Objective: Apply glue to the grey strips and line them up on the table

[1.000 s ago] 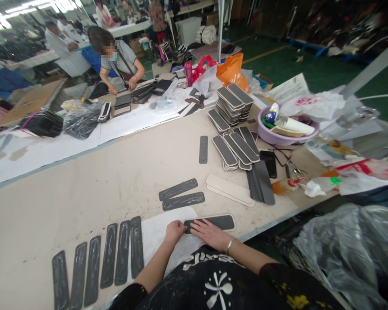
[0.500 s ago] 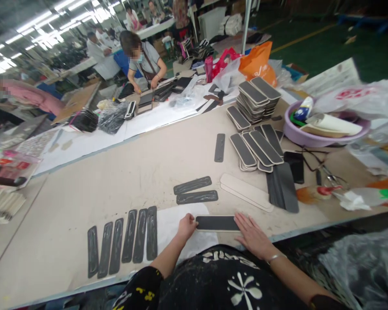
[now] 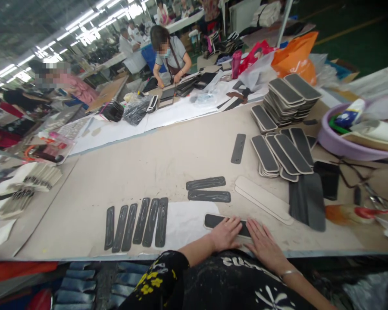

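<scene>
A dark strip with a pale border (image 3: 213,220) lies near the table's front edge, partly on white paper (image 3: 187,221). My left hand (image 3: 225,233) rests on its middle, palm down with fingers spread flat. My right hand (image 3: 264,243) lies flat over its right end, fingers stretched out. Several dark strips with a shiny coating (image 3: 145,221) stand in a row to the left. Two more coated strips (image 3: 207,189) lie just beyond the paper. Pale blank strips (image 3: 261,200) overlap behind my right hand.
Stacks of bordered strips (image 3: 286,101) and looser ones (image 3: 278,153) sit at the right, near a purple basin (image 3: 333,140). Dark sheets (image 3: 307,200), a phone (image 3: 326,178) and a glue bottle (image 3: 352,213) lie closer. A person (image 3: 174,56) works across the table.
My left hand has moved from the strip's left end onto its middle, its pinched fingers now laid flat. My right hand stays on the right end. The view has shifted left.
</scene>
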A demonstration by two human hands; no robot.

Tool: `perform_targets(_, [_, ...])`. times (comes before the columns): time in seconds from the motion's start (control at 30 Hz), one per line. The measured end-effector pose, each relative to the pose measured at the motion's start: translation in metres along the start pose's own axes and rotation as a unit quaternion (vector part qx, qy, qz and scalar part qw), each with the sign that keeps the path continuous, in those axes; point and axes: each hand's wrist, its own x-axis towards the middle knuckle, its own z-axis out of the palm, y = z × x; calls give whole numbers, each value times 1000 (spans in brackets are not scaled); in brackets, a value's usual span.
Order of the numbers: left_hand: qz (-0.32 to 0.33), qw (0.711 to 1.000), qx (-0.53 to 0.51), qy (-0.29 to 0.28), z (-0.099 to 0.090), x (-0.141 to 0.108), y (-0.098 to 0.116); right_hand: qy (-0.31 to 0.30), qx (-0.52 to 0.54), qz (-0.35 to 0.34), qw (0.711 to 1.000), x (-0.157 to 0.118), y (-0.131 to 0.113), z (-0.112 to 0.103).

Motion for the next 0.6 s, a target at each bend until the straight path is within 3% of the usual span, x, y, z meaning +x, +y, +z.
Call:
perform_targets(0.1, [-9, 1000, 20, -13, 1, -12, -9, -5, -4, -6, 1000, 0, 1, 0])
perform_targets(0.33, [-124, 990, 52, -39, -4, -85, -46, -29, 19, 9, 999, -1, 2, 1])
perform_targets(0.6, [-136, 988, 61, -44, 8, -90, -53, -83, 85, 66, 991, 17, 4, -21])
